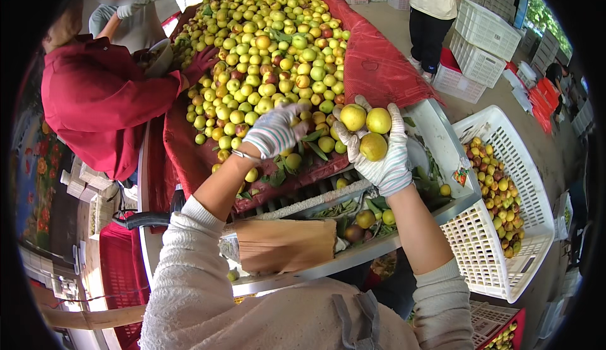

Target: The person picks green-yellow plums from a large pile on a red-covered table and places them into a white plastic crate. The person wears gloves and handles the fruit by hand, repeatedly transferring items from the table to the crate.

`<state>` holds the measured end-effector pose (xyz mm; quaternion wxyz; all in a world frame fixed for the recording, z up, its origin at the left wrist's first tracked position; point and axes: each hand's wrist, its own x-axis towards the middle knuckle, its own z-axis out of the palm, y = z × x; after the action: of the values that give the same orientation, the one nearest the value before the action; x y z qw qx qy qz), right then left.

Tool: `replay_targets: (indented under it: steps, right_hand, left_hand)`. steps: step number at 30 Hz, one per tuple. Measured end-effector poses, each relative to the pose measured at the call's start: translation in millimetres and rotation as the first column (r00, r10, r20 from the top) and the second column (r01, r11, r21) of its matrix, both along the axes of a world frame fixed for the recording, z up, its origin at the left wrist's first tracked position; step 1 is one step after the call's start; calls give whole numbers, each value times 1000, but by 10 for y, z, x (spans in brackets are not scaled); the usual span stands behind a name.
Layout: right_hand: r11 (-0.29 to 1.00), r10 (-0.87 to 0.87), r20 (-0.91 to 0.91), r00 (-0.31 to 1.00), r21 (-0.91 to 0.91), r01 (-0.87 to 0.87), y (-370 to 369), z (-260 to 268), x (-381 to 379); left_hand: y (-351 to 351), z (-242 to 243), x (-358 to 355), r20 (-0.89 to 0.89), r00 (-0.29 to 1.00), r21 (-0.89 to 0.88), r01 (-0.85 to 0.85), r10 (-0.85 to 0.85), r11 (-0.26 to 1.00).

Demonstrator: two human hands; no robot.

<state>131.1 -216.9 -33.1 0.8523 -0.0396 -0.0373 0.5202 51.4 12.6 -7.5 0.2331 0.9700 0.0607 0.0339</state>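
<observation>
My right hand [378, 170], in a striped knit glove, is turned palm up. Three yellow-green plums [373, 147] rest in its palm and curled fingers. My left hand [274, 132], in a matching glove with a metal bangle at the wrist, is at the near side of a large heap of plums [265, 65]. Its fingers are blurred, so whether they grip a plum is unclear. The heap lies on red mesh cloth [374, 61] over a metal sorting table. Loose green leaves [315, 147] lie among the plums between my hands.
A white plastic crate [525, 193] with smaller, redder plums stands at right. A metal trough [378, 241] with leaves, some plums and a wooden board [286, 245] runs before my body. At left, a co-worker in a red shirt [104, 99] reaches into the heap. Stacked crates [487, 37] stand beyond.
</observation>
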Motion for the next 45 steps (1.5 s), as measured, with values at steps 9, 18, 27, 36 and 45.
replay_targets:
  steps: [9,18,27,36,45]
  right_hand:
    - [977,-83,200,976,-175,119,22,-82,98]
    - [935,-147,223,964,-288,209,51,-158,117]
    - [923,-263,180,948,-239,302,36,-112,45]
    - [959,-233,182,955,-118,256,119,-346,116]
    - [823,-423,500,756,-137,551,61,-508,183]
  left_hand:
    - [-276,-425,384,-116,992,518,21,46,855]
    - [192,-146,131,-170,952,-526,-305,254,793]
    - [-96,327,-187,-89,995,-991,-83,-54,101]
    - [-2071,1128,579,32,808,-957,194,-589,214]
    - [-4103,1197,553,37,638,-947,267,-769,176]
